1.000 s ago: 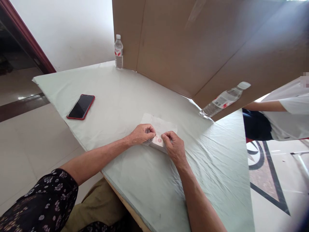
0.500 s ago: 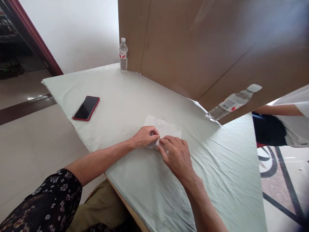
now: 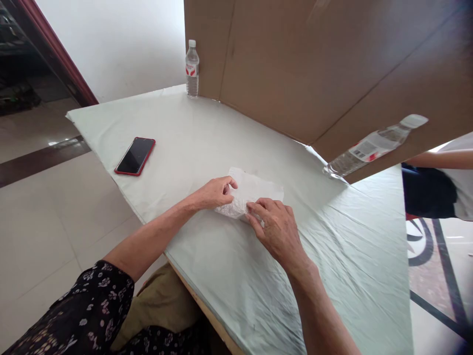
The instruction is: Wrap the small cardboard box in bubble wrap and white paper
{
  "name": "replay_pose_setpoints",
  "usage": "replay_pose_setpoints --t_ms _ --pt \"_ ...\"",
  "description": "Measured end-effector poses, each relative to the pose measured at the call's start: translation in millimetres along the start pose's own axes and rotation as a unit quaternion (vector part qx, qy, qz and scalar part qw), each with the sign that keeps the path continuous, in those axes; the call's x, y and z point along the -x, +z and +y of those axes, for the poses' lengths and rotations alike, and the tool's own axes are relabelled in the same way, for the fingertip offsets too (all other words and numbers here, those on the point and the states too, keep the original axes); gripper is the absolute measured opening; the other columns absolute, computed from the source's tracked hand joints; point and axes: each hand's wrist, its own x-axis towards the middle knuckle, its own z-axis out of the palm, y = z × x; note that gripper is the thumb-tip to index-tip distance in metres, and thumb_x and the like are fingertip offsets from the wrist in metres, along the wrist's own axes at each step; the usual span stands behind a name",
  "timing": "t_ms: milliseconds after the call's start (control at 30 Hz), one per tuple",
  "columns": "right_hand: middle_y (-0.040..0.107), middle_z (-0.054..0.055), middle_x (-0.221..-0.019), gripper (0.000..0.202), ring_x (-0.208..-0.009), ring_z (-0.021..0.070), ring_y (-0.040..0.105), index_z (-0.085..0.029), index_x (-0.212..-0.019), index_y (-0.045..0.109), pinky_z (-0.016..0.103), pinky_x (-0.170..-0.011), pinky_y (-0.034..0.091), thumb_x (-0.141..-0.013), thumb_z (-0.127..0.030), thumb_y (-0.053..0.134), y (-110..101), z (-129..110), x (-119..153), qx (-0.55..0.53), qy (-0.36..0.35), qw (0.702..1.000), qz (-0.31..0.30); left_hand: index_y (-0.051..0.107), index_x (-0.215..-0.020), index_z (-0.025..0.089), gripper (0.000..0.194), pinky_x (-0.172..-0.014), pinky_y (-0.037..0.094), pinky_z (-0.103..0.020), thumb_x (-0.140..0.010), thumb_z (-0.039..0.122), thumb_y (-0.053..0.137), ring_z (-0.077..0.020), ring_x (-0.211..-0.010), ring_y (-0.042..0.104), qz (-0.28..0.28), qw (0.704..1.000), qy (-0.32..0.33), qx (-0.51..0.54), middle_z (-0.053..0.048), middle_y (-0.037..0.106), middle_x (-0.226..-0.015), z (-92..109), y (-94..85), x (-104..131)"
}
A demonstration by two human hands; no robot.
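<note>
A thin, whitish, partly see-through sheet (image 3: 254, 185) lies on the cloth-covered table in front of me. Its near edge is crumpled and looks folded over; whether it is paper or plastic I cannot tell. My left hand (image 3: 215, 193) rests at the sheet's left side, thumb and forefinger parted with nothing between them. At the near edge, my right hand (image 3: 276, 228) has thumb and fingertips closed on the crumpled part of the sheet. The palm side of the right hand is hidden.
A phone in a red case (image 3: 135, 156) lies at the left. Behind, a large brown cardboard panel (image 3: 273, 69) stands with one water bottle (image 3: 192, 69) upright at its left end and another bottle (image 3: 373, 147) at its right. Another person's arm (image 3: 441, 159) shows at the far right.
My left thumb and forefinger have parted and moved away from my right fingertips, baring the crumpled near edge. My right hand stays at the sheet. The view has shifted slightly.
</note>
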Motion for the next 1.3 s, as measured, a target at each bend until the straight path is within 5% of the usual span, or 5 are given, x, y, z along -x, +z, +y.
replay_pose_setpoints --t_ms 333,567,667,833,1300 --pt "0.07 0.007 -0.102 0.018 -0.087 0.0227 0.057 -0.023 -0.106 0.068 0.036 -0.077 0.035 -0.095 -0.026 0.055 0.4 -0.6 1.1 -0.003 0.006 1.0 0.0 0.06 -0.073 0.019 0.033 -0.051 0.032 -0.026 -0.068 0.048 0.074 -0.0169 -0.057 0.056 0.097 0.972 -0.12 -0.175 0.001 0.057 -0.056 8.0 -13.9 4.6" --pt "0.069 0.008 -0.102 0.017 -0.087 0.0223 0.056 -0.022 -0.105 0.068 0.036 -0.078 0.035 -0.095 -0.025 0.056 0.3 -1.5 0.6 -0.003 0.007 1.0 0.0 0.064 -0.095 0.015 0.037 -0.045 0.038 -0.025 -0.069 0.04 0.073 -0.0162 -0.044 0.058 -0.015 0.984 -0.17 -0.059 0.001 0.061 -0.057 15.7 -8.6 10.7" --pt "0.069 0.008 -0.101 0.016 -0.087 0.0229 0.055 -0.022 -0.103 0.068 0.036 -0.078 0.034 -0.094 -0.025 0.055 1.1 -1.7 0.8 -0.002 0.007 1.0 0.002 0.063 -0.101 0.014 0.036 -0.043 0.038 -0.024 -0.07 0.031 0.071 -0.013 -0.04 0.054 -0.001 0.987 -0.161 -0.022 0.003 0.059 -0.06 19.4 -4.1 10.1" --pt "0.069 0.007 -0.1 0.014 -0.086 0.0224 0.054 -0.023 -0.101 0.068 0.036 -0.077 0.033 -0.094 -0.025 0.055 1.8 -2.5 0.7 -0.002 0.01 1.0 0.006 0.061 -0.078 0.015 0.008 -0.043 0.037 -0.022 -0.075 0.022 0.063 -0.0103 -0.042 0.049 0.006 0.985 -0.165 0.058 0.005 0.052 -0.053 17.2 -2.5 6.2" --pt "0.068 0.007 -0.098 0.016 -0.085 0.0228 0.052 -0.023 -0.105 0.068 0.036 -0.076 0.03 -0.094 -0.025 0.056 -3.1 -5.8 -2.6 0.023 0.006 0.999 -0.029 0.046 -0.062 0.018 0.024 -0.043 0.041 -0.019 -0.079 0.015 0.063 -0.0068 -0.048 0.045 0.024 0.956 -0.162 0.245 0.006 0.045 -0.054 18.6 17.8 1.1"
